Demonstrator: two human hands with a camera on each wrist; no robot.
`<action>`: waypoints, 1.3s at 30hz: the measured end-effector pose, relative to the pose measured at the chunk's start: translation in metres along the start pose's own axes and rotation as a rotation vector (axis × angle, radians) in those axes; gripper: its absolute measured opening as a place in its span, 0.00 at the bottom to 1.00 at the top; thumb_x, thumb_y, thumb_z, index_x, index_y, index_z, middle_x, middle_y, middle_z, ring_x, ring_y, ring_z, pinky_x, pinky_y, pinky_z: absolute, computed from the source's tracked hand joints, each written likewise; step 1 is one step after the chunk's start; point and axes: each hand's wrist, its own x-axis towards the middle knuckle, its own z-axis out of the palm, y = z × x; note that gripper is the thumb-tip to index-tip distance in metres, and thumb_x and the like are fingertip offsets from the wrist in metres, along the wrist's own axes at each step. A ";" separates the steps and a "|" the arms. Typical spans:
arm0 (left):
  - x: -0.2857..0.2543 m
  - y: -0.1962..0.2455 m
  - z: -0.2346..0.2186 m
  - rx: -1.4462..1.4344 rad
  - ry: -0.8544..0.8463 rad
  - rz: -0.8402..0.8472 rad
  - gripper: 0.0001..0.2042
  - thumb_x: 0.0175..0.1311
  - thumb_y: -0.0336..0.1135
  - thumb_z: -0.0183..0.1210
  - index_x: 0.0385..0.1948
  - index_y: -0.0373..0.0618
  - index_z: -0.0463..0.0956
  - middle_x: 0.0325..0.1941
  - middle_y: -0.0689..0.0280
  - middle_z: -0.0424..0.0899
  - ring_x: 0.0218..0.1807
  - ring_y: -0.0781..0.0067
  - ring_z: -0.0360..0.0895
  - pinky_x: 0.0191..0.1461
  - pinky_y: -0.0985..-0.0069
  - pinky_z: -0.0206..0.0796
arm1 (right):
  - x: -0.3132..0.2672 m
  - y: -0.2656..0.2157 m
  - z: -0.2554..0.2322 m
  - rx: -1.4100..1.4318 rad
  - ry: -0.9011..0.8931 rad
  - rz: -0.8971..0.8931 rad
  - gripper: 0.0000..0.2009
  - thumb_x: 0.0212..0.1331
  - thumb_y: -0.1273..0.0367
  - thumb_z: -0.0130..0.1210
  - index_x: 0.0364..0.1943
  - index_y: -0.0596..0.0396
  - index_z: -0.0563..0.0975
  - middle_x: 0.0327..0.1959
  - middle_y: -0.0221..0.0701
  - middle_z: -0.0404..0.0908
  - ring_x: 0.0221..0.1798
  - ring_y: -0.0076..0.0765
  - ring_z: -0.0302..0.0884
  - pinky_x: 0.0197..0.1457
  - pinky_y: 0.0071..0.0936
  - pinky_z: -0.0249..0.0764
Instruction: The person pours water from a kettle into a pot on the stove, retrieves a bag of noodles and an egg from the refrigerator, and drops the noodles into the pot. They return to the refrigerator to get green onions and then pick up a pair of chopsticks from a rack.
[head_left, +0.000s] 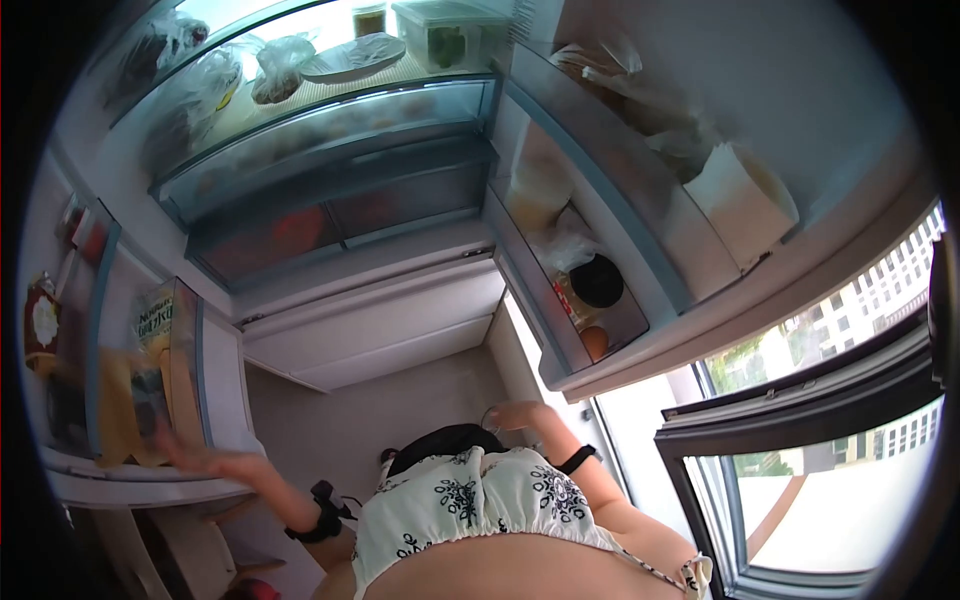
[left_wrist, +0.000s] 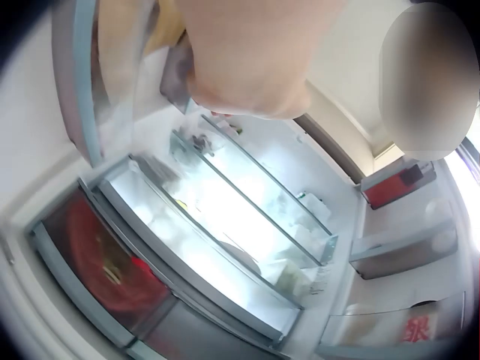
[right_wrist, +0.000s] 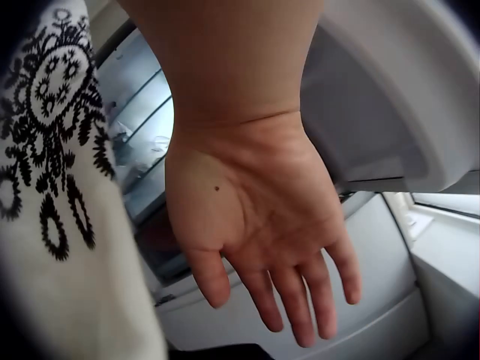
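Note:
My left hand (head_left: 205, 460) is raised beside the lower bin of the left fridge door, its blurred fingers overlapping a tan package (head_left: 122, 405) there. In the left wrist view the same hand (left_wrist: 247, 75) is seen from the wrist side, with its fingers hidden behind it. A green-and-white labelled bag (head_left: 160, 320) stands in that bin. My right hand (head_left: 518, 414) hangs near my waist, below the right fridge door. The right wrist view shows its palm (right_wrist: 259, 217), fingers straight and slightly spread, holding nothing.
The fridge stands open on both sides. Shelves hold plastic bags (head_left: 282, 70) and a clear lidded box (head_left: 450, 35), above drawers (head_left: 265, 245). The right door's bins hold a black-lidded jar (head_left: 597, 281) and a white carton (head_left: 740, 195). An open window frame (head_left: 800, 400) is at right.

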 end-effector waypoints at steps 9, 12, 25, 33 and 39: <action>0.020 0.064 0.150 -0.403 -0.498 -0.262 0.26 0.70 0.55 0.39 0.56 0.43 0.69 0.59 0.61 0.73 0.63 0.64 0.66 0.66 0.66 0.50 | 0.022 -0.206 -0.165 0.288 0.400 -0.470 0.17 0.66 0.62 0.48 0.55 0.54 0.71 0.49 0.39 0.77 0.52 0.40 0.75 0.54 0.33 0.70; 0.035 0.061 0.197 -0.491 -0.566 -0.235 0.21 0.71 0.48 0.44 0.53 0.42 0.70 0.55 0.59 0.74 0.59 0.63 0.69 0.63 0.68 0.54 | 0.045 -0.226 -0.213 0.314 0.781 -0.582 0.17 0.64 0.67 0.50 0.55 0.55 0.71 0.49 0.38 0.77 0.52 0.38 0.75 0.53 0.32 0.70; 0.103 0.088 0.368 -0.779 -0.801 0.032 0.10 0.62 0.33 0.56 0.43 0.42 0.74 0.44 0.58 0.77 0.45 0.55 0.75 0.50 0.67 0.64 | 0.064 -0.233 -0.419 0.304 1.894 -0.450 0.20 0.63 0.70 0.47 0.57 0.65 0.66 0.57 0.46 0.70 0.58 0.44 0.70 0.59 0.35 0.68; 0.123 0.126 0.464 -0.649 -0.650 0.386 0.16 0.62 0.33 0.56 0.51 0.42 0.71 0.53 0.58 0.75 0.55 0.57 0.73 0.56 0.64 0.66 | 0.081 -0.225 -0.495 0.208 1.980 -0.385 0.21 0.62 0.70 0.48 0.56 0.69 0.64 0.56 0.50 0.67 0.60 0.50 0.63 0.59 0.39 0.63; 0.119 0.131 0.506 -0.494 -0.588 0.502 0.19 0.63 0.34 0.56 0.56 0.43 0.69 0.62 0.58 0.69 0.64 0.61 0.66 0.64 0.63 0.60 | 0.085 -0.213 -0.538 0.072 2.101 -0.242 0.19 0.62 0.65 0.51 0.49 0.66 0.66 0.43 0.50 0.73 0.47 0.48 0.70 0.51 0.40 0.67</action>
